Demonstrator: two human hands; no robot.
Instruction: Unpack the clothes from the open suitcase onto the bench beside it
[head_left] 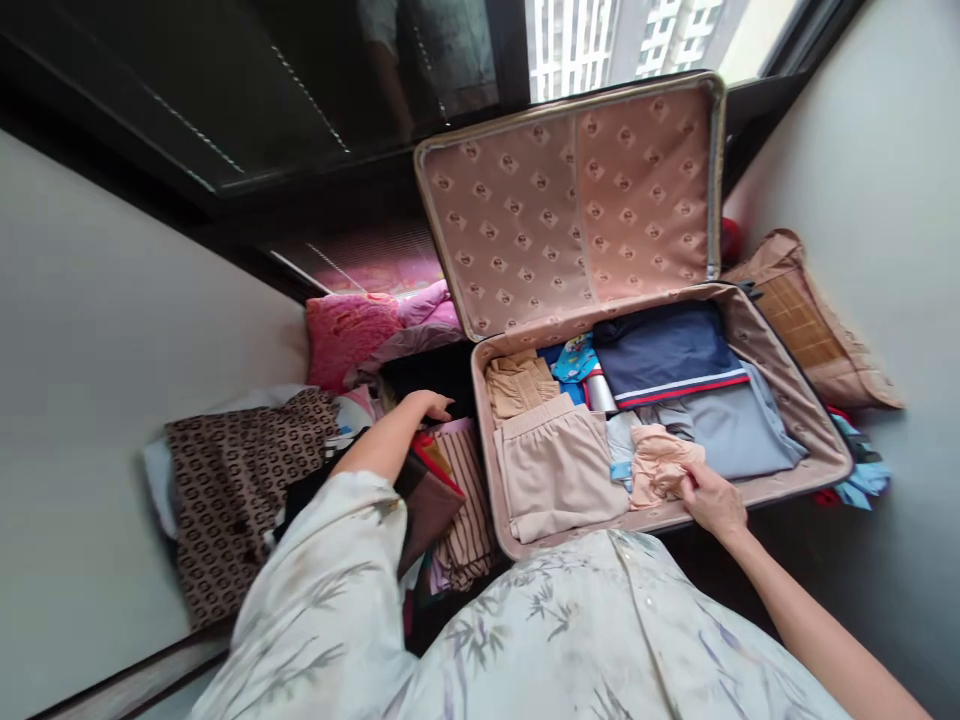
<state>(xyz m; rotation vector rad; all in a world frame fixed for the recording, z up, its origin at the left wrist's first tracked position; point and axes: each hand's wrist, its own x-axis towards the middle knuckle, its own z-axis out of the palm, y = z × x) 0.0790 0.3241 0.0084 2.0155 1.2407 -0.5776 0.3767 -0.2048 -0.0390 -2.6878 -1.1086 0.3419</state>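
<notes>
An open suitcase (501, 520) with a pink patterned lining stands before me, holding folded clothes. My right hand (716, 500) is at its near edge, fingers closed on a crumpled peach cloth garment (656, 462). To its left lie beige shorts (562, 460) with an elastic waist. Behind are a tan folded garment (519, 385), a navy garment (664, 350) with red and white trim, and a grey-blue one (742, 430). Outside the suitcase, my left hand (431, 404) reaches over piled clothes, beside a black cloth (431, 375) and a striped garment (465, 500). Its fingers look apart, partly hidden.
A brown patterned cloth (240, 490) lies on the pile at left, with a pink plush cushion (349, 335) behind. The raised lid (577, 210) leans near the window. At right, a brown checked cushion (814, 320) lies between suitcase and wall (870, 180).
</notes>
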